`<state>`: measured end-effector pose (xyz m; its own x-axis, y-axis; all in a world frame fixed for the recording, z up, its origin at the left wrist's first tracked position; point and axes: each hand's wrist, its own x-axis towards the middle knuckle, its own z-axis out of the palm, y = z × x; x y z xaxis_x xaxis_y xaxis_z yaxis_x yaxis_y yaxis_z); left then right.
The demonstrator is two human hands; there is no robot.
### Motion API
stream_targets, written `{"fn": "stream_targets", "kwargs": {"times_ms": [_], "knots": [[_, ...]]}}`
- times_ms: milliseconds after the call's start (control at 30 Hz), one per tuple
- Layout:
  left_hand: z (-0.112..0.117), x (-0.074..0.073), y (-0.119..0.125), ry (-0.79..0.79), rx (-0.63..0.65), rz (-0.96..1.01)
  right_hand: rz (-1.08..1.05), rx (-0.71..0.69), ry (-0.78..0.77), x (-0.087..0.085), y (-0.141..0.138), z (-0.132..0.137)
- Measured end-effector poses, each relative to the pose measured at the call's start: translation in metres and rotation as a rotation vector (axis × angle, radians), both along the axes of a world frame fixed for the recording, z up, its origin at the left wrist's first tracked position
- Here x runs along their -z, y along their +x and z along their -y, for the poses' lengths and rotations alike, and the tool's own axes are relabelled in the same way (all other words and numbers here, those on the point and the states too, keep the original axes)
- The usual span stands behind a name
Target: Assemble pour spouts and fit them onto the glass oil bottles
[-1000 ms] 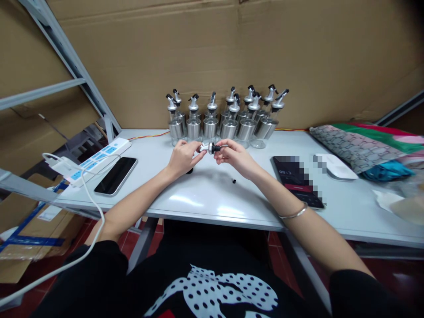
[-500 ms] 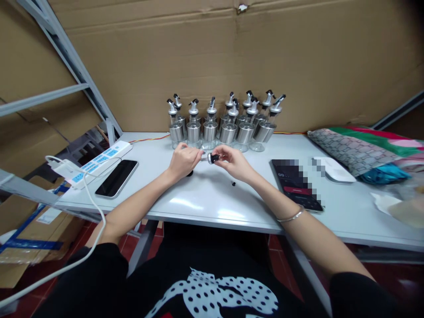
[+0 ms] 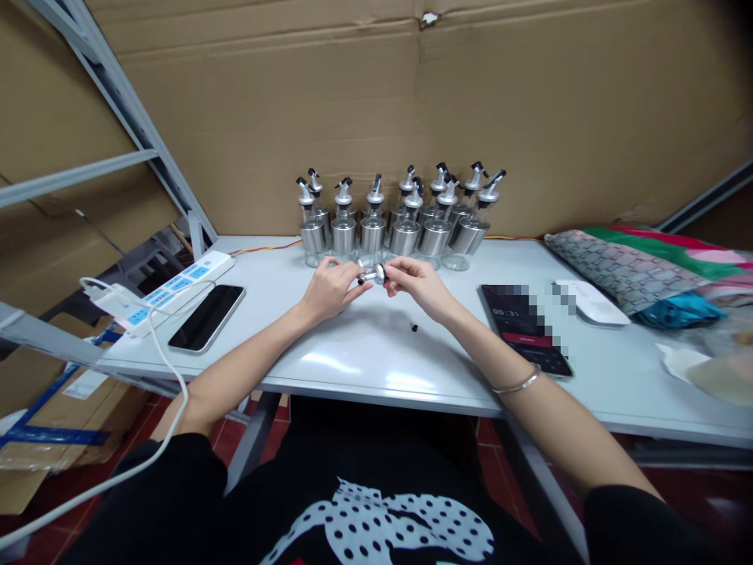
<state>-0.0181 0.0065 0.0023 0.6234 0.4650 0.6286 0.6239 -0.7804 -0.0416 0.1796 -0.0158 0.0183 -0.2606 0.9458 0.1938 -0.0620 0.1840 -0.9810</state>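
Note:
Between my two hands is a silver and black bottle pour spout [image 3: 372, 276], held roughly level above the table. My right hand [image 3: 419, 284] pinches its black stopper end between thumb and fingers. At the narrow end, the fingers of my left hand [image 3: 332, 289] are closed round the tip, where a dark bit shows; they partly cover it. A small black cap [image 3: 414, 327] lies on the white table [image 3: 353, 345] below my right hand. Behind my hands stand several glass bottles with steel sleeves [image 3: 405, 235], each topped by a similar spout.
On the left lie a phone [image 3: 207, 318] and a white power strip [image 3: 176, 290] with a cable. To the right are a phone with a lit screen [image 3: 523, 329], a white device [image 3: 591, 304] and a colourful bag [image 3: 641, 267]. Cardboard [image 3: 376, 94] rises behind the bottles.
The spout has turned, so its silver nozzle now shows toward my left hand. My left fingers have come onto its tip. A black piece seen under my left hand is no longer visible there.

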Motion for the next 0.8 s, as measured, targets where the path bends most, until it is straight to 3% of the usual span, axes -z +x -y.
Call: {"fn": "stream_targets", "kwargs": {"times_ms": [433,600,800], "knots": [[-0.0007,-0.0008,-0.0007,-0.067,-0.038,-0.022,0.094,-0.005,0.182,-0.0001,-0.0017,0.0023],[-0.0002,0.0016,0.0012,-0.15,-0.083,0.057,0.132,0.112,0.268,0.0026,-0.002,0.0025],[0.0033,-0.0011,0.0006,-0.237,-0.121,0.164,0.386,0.269,0.551,-0.001,-0.0018,0.0097]]}}
